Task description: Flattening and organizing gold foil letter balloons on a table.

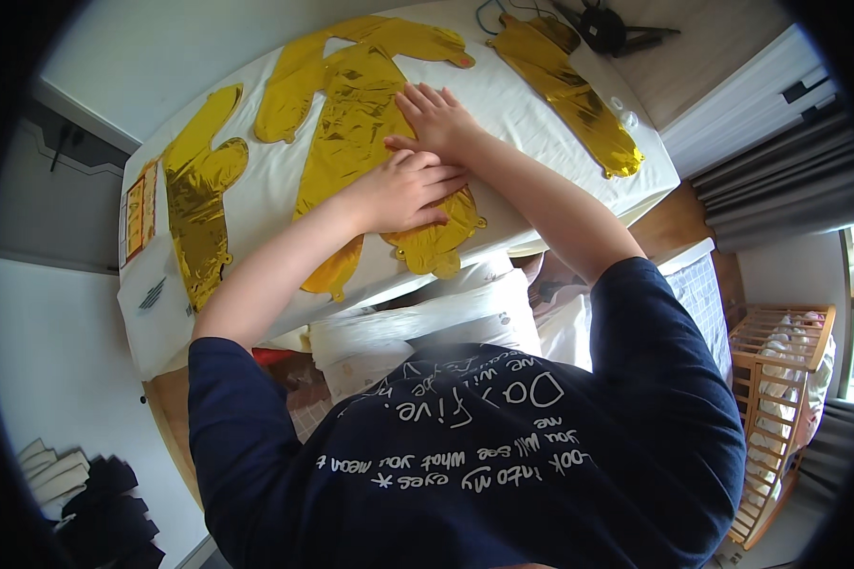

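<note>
Foil balloon (351, 123), flat on the white table (503, 95), long axis running away from the person; both hands press open-palmed, right hand (438, 121) beyond left hand (403, 192), gripping nothing.

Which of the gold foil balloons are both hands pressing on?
The middle gold balloon: left hand and right hand lie flat on it; the others lie untouched.

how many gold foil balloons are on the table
4, maybe more hidden: one at the left, one top centre, one under both hands, one at the right.
</note>
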{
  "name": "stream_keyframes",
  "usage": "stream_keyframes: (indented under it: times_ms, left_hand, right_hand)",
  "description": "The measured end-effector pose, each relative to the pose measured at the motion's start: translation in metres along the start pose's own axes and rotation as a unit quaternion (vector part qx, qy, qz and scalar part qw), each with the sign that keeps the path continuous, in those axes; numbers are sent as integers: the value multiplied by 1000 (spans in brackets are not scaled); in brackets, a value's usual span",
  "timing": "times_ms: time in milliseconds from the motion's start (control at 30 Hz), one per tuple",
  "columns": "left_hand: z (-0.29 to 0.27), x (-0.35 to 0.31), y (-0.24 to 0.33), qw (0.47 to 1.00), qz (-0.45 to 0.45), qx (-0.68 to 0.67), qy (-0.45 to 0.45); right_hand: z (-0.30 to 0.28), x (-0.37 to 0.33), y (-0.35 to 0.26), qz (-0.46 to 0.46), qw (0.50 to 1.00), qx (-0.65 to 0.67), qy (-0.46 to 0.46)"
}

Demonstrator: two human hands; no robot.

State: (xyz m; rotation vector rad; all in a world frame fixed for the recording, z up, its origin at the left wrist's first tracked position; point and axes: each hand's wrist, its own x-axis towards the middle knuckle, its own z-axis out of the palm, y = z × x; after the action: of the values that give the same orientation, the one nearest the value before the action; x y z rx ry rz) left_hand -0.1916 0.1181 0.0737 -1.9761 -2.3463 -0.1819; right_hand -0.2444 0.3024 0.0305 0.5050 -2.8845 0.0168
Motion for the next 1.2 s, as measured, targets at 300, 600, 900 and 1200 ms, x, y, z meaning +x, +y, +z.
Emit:
stream_keyframes:
  times_ms: [300, 600, 900, 1200]
  left_hand:
    - [8, -1, -4, 999, -17, -37, 0]
    - [-5, -1, -1, 994, -33, -103, 7]
    - [13, -8, -6, 988, -23, -112, 107]
    - [21, -11, -5, 990, -41, -101, 89]
  right_hand:
    - [-2, -1, -1, -13, 998, 7, 68]
    - [-12, -1, -3, 8, 1000, 17, -21]
    - [-18, 0, -5, 11, 999, 18, -36]
    - [-38, 9, -13, 28, 998, 32, -37]
